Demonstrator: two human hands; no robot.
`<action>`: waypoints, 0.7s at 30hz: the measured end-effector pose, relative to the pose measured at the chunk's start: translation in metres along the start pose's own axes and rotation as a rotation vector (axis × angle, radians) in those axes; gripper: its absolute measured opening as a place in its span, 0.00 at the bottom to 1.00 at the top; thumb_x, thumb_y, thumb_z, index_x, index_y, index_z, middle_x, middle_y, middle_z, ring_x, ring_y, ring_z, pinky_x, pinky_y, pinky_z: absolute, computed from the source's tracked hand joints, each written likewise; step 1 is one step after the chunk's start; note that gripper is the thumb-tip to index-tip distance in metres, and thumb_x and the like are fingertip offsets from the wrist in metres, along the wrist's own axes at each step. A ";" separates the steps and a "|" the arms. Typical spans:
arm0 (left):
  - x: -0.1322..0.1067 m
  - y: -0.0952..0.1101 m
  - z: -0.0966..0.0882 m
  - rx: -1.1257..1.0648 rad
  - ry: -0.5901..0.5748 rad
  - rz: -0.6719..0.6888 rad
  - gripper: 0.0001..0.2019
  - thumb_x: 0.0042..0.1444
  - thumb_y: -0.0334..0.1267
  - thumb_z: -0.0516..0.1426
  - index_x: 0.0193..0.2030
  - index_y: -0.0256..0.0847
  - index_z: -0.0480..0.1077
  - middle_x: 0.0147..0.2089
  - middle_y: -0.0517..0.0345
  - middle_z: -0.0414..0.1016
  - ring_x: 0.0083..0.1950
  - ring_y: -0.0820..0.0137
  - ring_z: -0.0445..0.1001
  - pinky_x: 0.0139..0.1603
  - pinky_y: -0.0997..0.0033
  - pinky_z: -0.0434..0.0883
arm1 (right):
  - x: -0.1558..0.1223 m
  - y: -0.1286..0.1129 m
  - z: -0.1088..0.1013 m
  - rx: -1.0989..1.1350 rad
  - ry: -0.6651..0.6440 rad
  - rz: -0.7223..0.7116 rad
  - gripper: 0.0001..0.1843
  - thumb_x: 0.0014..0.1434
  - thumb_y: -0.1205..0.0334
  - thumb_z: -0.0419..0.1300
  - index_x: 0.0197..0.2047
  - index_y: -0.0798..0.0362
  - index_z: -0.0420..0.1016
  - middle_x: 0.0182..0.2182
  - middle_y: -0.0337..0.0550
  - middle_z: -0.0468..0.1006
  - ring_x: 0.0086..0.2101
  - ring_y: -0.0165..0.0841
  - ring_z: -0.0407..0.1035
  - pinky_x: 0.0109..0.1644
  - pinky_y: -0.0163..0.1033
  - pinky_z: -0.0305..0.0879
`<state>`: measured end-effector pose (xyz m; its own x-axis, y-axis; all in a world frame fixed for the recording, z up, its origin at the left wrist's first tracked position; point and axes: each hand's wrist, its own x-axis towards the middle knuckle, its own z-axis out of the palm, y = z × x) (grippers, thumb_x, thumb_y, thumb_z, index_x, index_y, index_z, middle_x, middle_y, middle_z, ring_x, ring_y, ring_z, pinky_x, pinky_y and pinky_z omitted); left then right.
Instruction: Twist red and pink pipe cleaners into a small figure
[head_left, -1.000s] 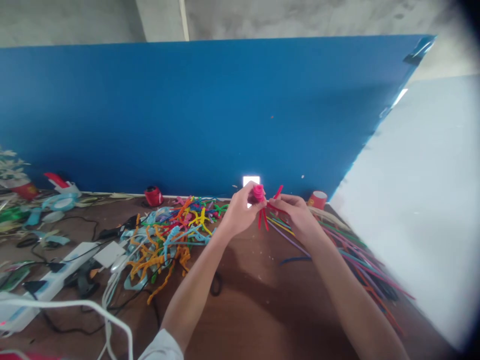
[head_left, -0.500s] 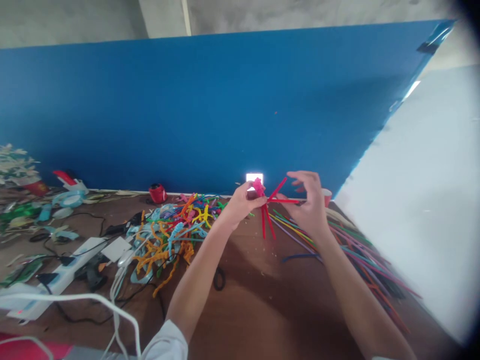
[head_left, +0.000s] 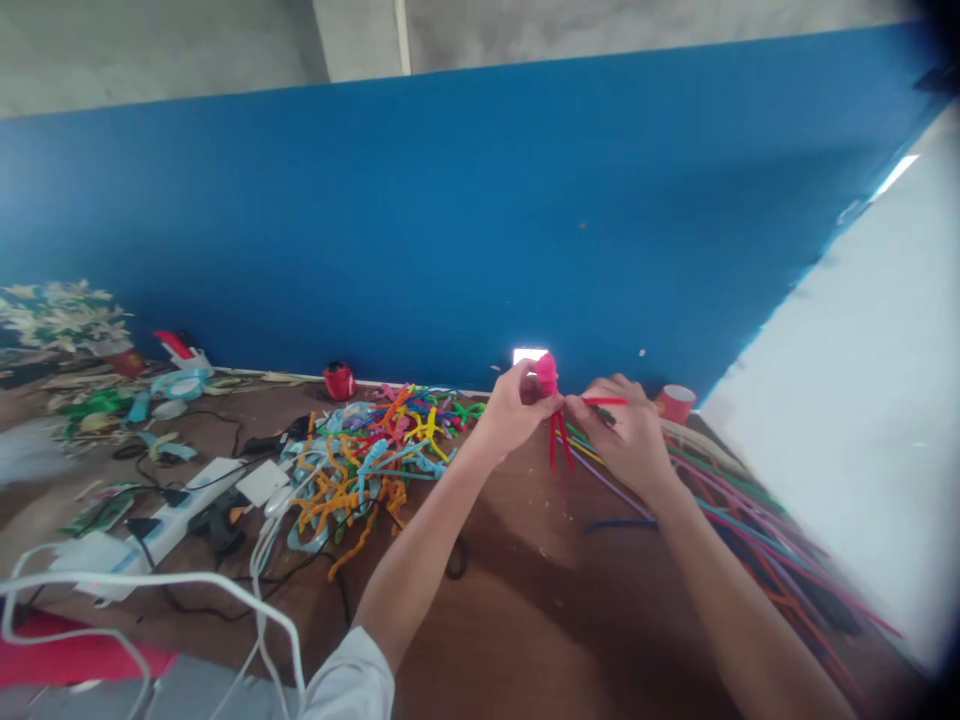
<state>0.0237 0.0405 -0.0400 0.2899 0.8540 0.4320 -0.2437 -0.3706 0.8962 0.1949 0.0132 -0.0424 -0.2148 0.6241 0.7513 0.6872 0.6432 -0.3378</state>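
My left hand (head_left: 516,407) is closed around a pink pipe-cleaner flower (head_left: 547,374), held up over the brown table (head_left: 525,610). Red pipe-cleaner stems (head_left: 559,448) hang down below it. My right hand (head_left: 628,432) is closed too, pinching a red pipe cleaner (head_left: 604,401) that sticks out sideways from just under the flower. Both hands meet close to the blue partition (head_left: 465,220).
A tangled heap of coloured pipe cleaners (head_left: 375,460) lies left of my hands. Straight pipe cleaners (head_left: 720,510) fan out along the right. Red cups (head_left: 675,402) (head_left: 339,380) stand by the partition. A white power strip (head_left: 150,520), cables and craft scraps fill the left.
My right hand, lifted and open half a second ago, has come back down and closed on the red pipe cleaner. The view has shifted, so everything sits further right.
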 end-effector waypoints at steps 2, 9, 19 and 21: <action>-0.001 0.003 0.001 0.112 0.002 0.093 0.11 0.52 0.31 0.63 0.39 0.38 0.65 0.34 0.61 0.69 0.36 0.74 0.69 0.40 0.73 0.67 | 0.000 -0.002 0.004 0.248 -0.020 0.184 0.23 0.65 0.51 0.57 0.21 0.52 0.67 0.21 0.38 0.67 0.29 0.33 0.61 0.37 0.41 0.55; -0.006 0.012 0.003 0.367 -0.007 0.200 0.06 0.58 0.32 0.58 0.42 0.40 0.66 0.37 0.57 0.72 0.38 0.71 0.71 0.43 0.70 0.69 | 0.000 -0.001 0.010 0.926 -0.038 0.719 0.17 0.51 0.47 0.70 0.24 0.52 0.78 0.26 0.42 0.76 0.28 0.32 0.67 0.34 0.39 0.63; 0.000 0.007 -0.002 0.126 -0.031 0.028 0.14 0.54 0.38 0.64 0.43 0.38 0.67 0.40 0.54 0.75 0.42 0.70 0.74 0.47 0.67 0.72 | -0.001 -0.002 0.003 0.621 0.000 0.506 0.18 0.58 0.46 0.64 0.28 0.52 0.77 0.25 0.39 0.74 0.27 0.31 0.65 0.31 0.38 0.60; 0.000 0.007 -0.005 0.100 0.034 0.000 0.14 0.53 0.37 0.65 0.43 0.37 0.67 0.38 0.56 0.74 0.40 0.71 0.74 0.45 0.69 0.72 | 0.001 -0.001 0.000 0.468 0.104 0.419 0.15 0.61 0.48 0.61 0.38 0.51 0.78 0.30 0.40 0.75 0.29 0.32 0.67 0.34 0.38 0.63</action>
<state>0.0176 0.0394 -0.0342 0.2581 0.8650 0.4303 -0.1497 -0.4042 0.9024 0.1947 0.0130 -0.0415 0.0911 0.8339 0.5443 0.3175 0.4937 -0.8096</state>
